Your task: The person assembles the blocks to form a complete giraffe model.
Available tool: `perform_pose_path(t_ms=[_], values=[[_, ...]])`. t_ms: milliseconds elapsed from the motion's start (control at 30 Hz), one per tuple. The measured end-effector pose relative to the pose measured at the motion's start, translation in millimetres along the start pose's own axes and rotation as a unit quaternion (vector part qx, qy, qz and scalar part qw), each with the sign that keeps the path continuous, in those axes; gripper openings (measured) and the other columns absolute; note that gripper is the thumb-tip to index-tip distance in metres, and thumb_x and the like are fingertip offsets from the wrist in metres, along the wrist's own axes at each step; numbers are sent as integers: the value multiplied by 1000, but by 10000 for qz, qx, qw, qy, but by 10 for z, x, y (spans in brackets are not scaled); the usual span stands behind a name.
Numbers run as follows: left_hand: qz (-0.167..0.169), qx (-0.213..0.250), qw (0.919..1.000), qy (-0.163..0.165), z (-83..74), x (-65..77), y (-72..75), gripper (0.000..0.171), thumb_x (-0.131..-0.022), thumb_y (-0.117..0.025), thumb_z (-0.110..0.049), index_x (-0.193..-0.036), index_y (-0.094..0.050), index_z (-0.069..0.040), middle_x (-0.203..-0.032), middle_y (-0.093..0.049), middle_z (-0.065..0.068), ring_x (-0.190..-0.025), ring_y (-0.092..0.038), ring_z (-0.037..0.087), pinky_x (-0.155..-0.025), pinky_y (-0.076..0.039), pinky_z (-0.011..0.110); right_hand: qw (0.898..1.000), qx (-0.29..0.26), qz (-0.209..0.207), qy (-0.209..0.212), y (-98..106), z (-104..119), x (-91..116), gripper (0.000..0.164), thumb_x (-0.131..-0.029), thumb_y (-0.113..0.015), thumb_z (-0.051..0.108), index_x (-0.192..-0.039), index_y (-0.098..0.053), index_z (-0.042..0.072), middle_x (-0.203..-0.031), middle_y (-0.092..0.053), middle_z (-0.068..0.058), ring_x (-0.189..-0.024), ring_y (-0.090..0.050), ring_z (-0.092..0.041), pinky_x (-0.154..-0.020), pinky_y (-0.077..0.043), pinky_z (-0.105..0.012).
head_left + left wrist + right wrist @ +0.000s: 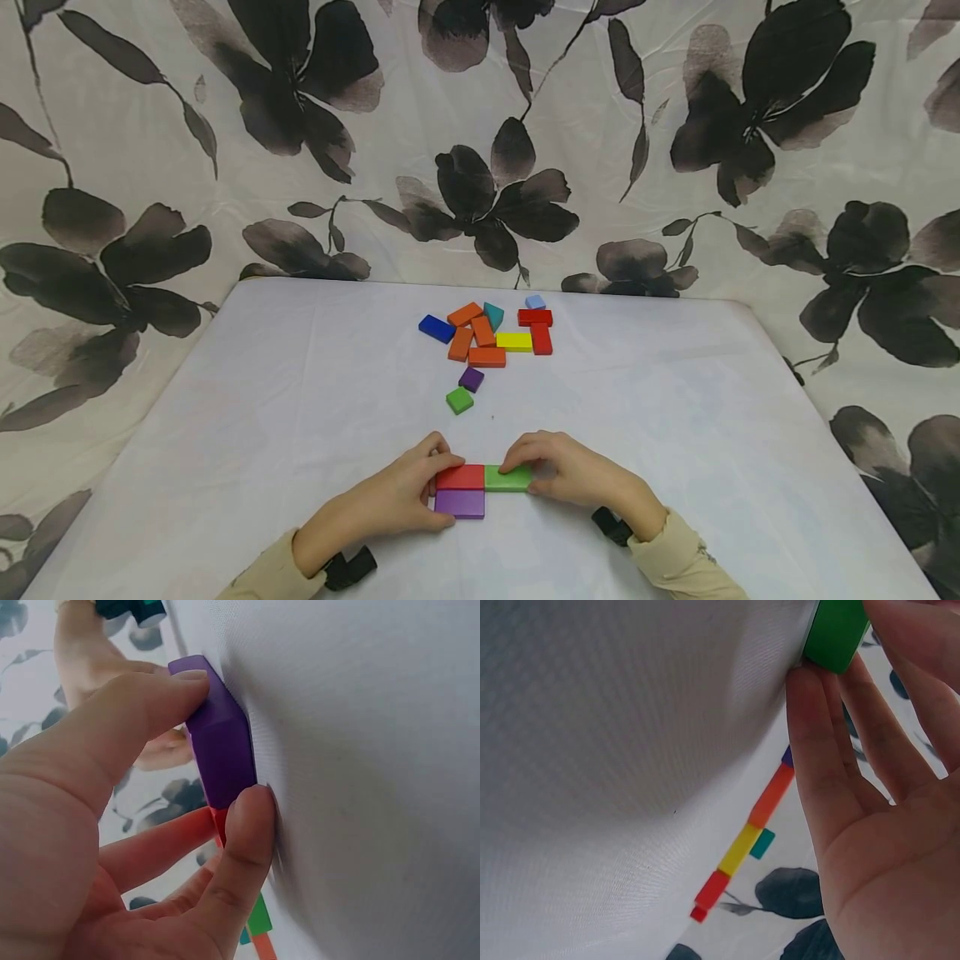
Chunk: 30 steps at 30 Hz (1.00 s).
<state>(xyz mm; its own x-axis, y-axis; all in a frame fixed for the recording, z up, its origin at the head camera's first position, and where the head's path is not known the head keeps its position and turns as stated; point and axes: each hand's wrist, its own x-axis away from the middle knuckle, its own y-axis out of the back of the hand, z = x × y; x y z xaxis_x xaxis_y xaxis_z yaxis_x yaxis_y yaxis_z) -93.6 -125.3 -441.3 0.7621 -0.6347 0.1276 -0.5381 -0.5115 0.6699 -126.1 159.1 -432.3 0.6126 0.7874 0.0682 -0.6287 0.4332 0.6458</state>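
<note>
A red block (460,477), a long green block (508,478) and a purple block (460,504) lie flat against each other, red beside green, purple along red's near side. My left hand (401,490) grips the red and purple pair from the left. Its thumb presses the purple block (221,750) in the left wrist view, while other fingers reach the red block. My right hand (573,471) holds the green block from the right, fingers at its far side and thumb at its right end. In the right wrist view, the green block (838,634) is partly cut off.
Farther back on the white table (300,400) lies a loose group of blocks: several orange (487,357), two red (541,339), a yellow (514,342), a dark blue (437,328), a teal triangle (493,315). A purple cube (471,379) and green cube (460,400) lie nearer.
</note>
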Motion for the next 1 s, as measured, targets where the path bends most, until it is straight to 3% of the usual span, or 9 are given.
perform_pose_path(t_ms=[333, 633, 1000], values=[[-5, 69, 10000, 16, 4, -20, 21, 63, -78, -85, -19, -132, -60, 0, -108, -42, 0, -79, -50, 8, -65, -47, 20, 9994, 275, -91, 181, -5, -35, -3, 36, -88, -65, -8, -118, -71, 11, -118, -66, 5, -111, -58, -11, -99, -46, -35], [-90, 41, 10000, 6, 54, -83, 28, 62, -77, -86, -21, -131, -61, -2, -108, -42, -1, -79, -51, 9, -64, -47, 21, 9993, 343, -155, -42, 8, -40, 2, 37, -90, -64, -6, -120, -71, 14, -120, -65, 7, -113, -56, -12, -100, -46, -38], [-196, 37, 9998, -90, 89, -141, 36, 61, -77, -87, -22, -130, -62, -4, -108, -43, -1, -78, -51, 9, -64, -46, 21, 9984, 444, -355, 16, 28, -79, 6, 37, -89, -65, -7, -120, -70, 13, -119, -65, 6, -113, -57, -14, -98, -46, -38]])
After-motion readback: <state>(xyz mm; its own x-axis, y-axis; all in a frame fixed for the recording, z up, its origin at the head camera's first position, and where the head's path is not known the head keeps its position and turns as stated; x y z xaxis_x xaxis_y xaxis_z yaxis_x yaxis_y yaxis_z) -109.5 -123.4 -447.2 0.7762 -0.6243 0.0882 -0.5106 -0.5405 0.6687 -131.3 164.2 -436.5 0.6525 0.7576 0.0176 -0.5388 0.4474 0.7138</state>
